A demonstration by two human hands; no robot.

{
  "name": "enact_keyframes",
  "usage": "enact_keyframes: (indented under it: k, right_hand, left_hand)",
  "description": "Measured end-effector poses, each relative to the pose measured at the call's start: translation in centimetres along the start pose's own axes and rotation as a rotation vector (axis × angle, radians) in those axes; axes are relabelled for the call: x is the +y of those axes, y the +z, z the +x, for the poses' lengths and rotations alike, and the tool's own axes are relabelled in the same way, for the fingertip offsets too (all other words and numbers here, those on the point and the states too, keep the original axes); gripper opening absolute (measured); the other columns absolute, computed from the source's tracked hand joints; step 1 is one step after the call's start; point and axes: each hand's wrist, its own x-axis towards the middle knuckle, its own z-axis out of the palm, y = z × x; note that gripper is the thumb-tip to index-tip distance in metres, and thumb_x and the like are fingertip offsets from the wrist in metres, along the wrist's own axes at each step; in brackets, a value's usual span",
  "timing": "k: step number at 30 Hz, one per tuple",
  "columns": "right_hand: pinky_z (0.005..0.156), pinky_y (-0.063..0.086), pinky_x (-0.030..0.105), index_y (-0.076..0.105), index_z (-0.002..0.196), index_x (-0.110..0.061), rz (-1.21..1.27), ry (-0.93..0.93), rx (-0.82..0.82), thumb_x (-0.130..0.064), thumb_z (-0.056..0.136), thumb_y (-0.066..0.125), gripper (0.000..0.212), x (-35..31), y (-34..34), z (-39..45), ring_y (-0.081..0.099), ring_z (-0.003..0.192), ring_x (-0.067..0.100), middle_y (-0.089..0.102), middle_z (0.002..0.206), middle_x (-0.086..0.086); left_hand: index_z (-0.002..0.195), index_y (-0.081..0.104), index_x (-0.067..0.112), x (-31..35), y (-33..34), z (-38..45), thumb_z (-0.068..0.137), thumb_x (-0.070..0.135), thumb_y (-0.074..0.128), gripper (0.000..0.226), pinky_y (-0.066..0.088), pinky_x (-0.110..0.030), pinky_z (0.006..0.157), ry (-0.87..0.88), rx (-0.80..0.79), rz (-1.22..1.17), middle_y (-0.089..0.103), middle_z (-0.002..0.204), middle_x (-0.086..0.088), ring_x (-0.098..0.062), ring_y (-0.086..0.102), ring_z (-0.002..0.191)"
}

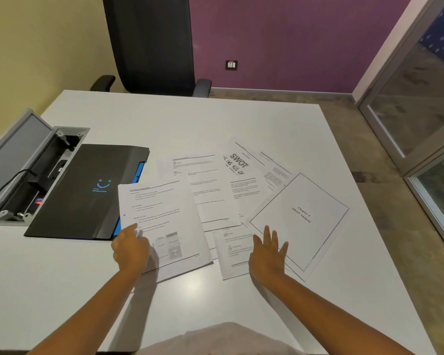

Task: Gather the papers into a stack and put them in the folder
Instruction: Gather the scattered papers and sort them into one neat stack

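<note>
Several printed white papers lie fanned and overlapping across the middle of the white table. The leftmost sheet (162, 221) overlaps the edge of a closed black folder (82, 193) with a blue smiley logo. At the right lies a tilted title page reading "Chapter 4 SWOT Analysis" (303, 216), and a sheet headed "SWOT" (239, 165) sits behind it. My left hand (130, 248) hovers over the near left corner of the leftmost sheet, fingers loosely curled, holding nothing. My right hand (267, 252) is spread flat over a small lower sheet (231, 252) beside the title page.
An open grey cable box (28, 160) with plugs and wires is set into the table (215, 119) left of the folder. A black office chair (151, 44) stands at the far edge. The table's right edge runs beside a glass partition (420, 111).
</note>
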Motion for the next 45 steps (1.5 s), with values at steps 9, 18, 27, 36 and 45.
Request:
enact_keyframes:
  k: [9,18,27,36,45]
  right_hand:
    - [0.114,0.003,0.059,0.016,0.146,-0.009,0.012,0.060,-0.078,-0.030,0.095,0.033,0.058,0.2,-2.2,1.4,-0.003,0.145,0.028,-0.001,0.158,0.005]
    - [0.113,-0.001,0.059,0.017,0.146,-0.012,-0.031,0.029,-0.082,-0.032,0.096,0.031,0.056,-1.3,-1.8,0.6,-0.006,0.145,0.028,-0.006,0.158,0.009]
    - [0.114,0.001,0.057,-0.004,0.147,-0.007,0.067,-0.057,0.135,-0.028,0.099,0.025,0.060,-1.9,-3.0,0.3,-0.006,0.146,0.023,-0.014,0.157,0.005]
    - [0.104,0.037,0.056,0.046,0.131,-0.014,-0.061,-0.988,0.493,-0.024,0.076,0.062,0.058,-3.8,-0.8,-1.0,0.033,0.131,0.017,0.042,0.144,-0.003]
    - [0.103,0.032,0.020,0.072,0.080,-0.015,0.513,-0.967,0.092,-0.018,0.079,0.047,0.025,-4.8,-2.9,-1.4,0.052,0.115,0.013,0.066,0.117,0.000]
  left_hand:
    - [0.118,0.061,0.009,1.2,2.6,-0.5,0.090,0.010,0.051,0.030,0.042,-0.033,0.093,0.138,-0.281,-0.010,0.056,0.131,-0.012,-0.029,0.052,0.118]
    - [0.115,0.064,0.008,1.3,2.9,-0.7,0.088,0.007,0.050,0.030,0.039,-0.038,0.100,0.147,-0.326,0.028,0.059,0.127,-0.012,-0.030,0.052,0.119]
    - [0.106,0.066,0.007,1.9,2.2,-1.4,0.091,0.012,0.049,0.023,0.040,-0.033,0.094,0.168,-0.383,-0.080,0.065,0.114,-0.010,-0.028,0.056,0.111]
    - [0.109,0.057,0.007,3.4,0.7,-2.3,0.097,0.020,0.033,0.030,0.052,-0.039,0.074,-0.239,-0.534,-0.751,0.066,0.089,-0.014,-0.033,0.064,0.075]
    - [0.087,0.059,0.012,1.6,1.0,-3.1,0.093,0.024,0.048,0.018,0.048,-0.038,0.072,-0.231,-0.522,-0.617,0.063,0.099,-0.028,-0.032,0.058,0.081]
